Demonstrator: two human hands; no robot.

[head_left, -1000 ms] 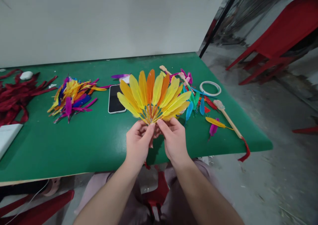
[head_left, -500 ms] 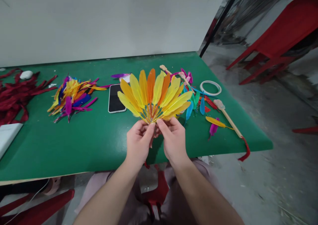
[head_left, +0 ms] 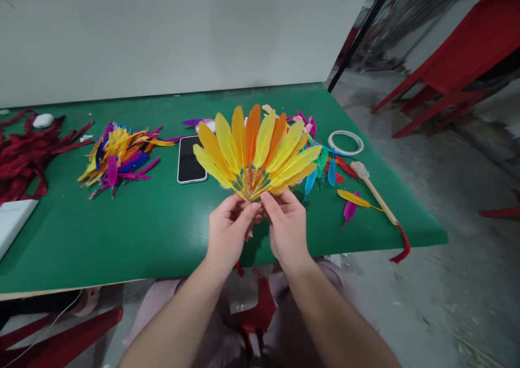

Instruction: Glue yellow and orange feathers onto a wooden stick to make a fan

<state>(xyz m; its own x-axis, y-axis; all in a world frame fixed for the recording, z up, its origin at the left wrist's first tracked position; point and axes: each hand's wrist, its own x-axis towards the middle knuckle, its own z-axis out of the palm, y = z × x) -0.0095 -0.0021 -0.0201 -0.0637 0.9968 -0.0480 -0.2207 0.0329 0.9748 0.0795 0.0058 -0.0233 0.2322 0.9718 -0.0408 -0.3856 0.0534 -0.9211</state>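
A feather fan (head_left: 257, 146) of yellow and orange feathers is spread upright above the front of the table. Its quills converge at the base, between my two hands. My left hand (head_left: 229, 230) is closed around the base from the left, thumb on the near side. From the right, my right hand (head_left: 287, 224) pinches the lower quills with thumb and curled fingers. What lies behind my fingers at the base is hidden. A bit of red ribbon (head_left: 239, 269) hangs below my left hand. Behind the fan's left side lies a phone (head_left: 190, 162).
On the green table (head_left: 154, 232) lie a pile of coloured feathers (head_left: 117, 156), dark red ribbons (head_left: 24, 159), a white box (head_left: 16, 221), a roll of tape (head_left: 345, 142) and a wooden stick (head_left: 379, 197) with red ribbon. Red chairs (head_left: 459, 59) stand beyond the right edge.
The fan has risen slightly and shifted a little to the right, its feathers leaning a bit rightward. My left thumb has moved slightly right across the base. Both hands keep their hold.
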